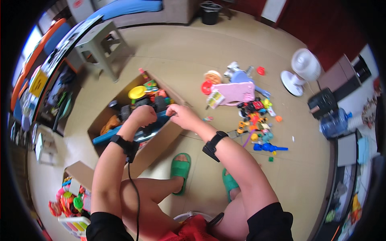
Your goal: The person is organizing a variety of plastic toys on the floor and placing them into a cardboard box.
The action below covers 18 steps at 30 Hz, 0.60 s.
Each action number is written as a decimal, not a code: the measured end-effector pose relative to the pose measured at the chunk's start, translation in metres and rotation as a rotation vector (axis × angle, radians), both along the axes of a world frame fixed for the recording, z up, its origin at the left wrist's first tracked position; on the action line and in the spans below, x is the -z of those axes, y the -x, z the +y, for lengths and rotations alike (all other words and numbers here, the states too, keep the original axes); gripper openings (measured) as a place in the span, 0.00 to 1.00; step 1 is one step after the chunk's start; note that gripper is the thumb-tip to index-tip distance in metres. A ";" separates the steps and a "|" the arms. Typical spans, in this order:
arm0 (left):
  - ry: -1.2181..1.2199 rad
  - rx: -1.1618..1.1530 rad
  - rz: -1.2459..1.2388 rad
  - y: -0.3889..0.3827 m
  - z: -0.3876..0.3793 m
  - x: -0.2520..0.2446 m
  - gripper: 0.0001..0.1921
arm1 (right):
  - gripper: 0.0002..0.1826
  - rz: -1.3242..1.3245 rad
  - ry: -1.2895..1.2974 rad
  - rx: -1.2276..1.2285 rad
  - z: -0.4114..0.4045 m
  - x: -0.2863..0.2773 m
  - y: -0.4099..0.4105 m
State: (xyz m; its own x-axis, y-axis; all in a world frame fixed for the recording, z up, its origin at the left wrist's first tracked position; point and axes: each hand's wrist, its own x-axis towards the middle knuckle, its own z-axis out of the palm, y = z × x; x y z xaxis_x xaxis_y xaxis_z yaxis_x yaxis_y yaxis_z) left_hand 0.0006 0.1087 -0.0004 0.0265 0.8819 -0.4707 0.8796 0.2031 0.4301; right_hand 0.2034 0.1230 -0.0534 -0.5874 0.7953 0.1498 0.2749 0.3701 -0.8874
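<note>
A large open cardboard box [159,147] full of toys stands on the floor before me. My left hand [144,116] is over the box, its fingers curled inward; whether something small is within them is hidden. Close by on the right, my right hand [181,116] hovers at the box's long side with bent fingers, and its grip is unclear. Beneath both hands lies a long blue toy [105,138], partly covered by my left arm. Black toy wheels [160,104], a yellow disc [137,92] and an orange-brown toy [110,125] sit inside the box.
Scattered toys, including a pink plastic board [236,92] and a blue toy [270,147], cover the floor on the right. Beyond them stands a white fan [305,64]. A second toy-filled box [80,173] is at lower left. A grey stool [98,40] stands at upper left.
</note>
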 end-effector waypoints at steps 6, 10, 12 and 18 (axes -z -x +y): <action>-0.363 0.236 -0.105 -0.107 0.020 -0.002 0.11 | 0.12 -0.159 0.144 0.234 0.018 0.006 -0.125; -0.306 0.421 -0.208 -0.210 0.023 0.007 0.11 | 0.14 -0.380 0.107 0.395 0.002 0.019 -0.253; -0.253 0.483 -0.253 -0.253 0.021 0.023 0.11 | 0.13 -0.361 0.175 0.507 -0.015 0.023 -0.316; -0.073 0.658 -0.224 -0.380 -0.005 0.091 0.13 | 0.17 -0.961 0.348 0.739 -0.108 0.065 -0.479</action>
State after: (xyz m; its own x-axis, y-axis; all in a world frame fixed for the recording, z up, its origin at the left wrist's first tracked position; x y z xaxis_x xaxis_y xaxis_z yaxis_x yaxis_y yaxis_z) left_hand 0.3806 0.1035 -0.0910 0.6556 0.6785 -0.3314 0.6985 -0.3783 0.6074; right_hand 0.6819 0.0146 -0.1186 0.2582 0.8912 -0.3730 0.9033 -0.3597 -0.2340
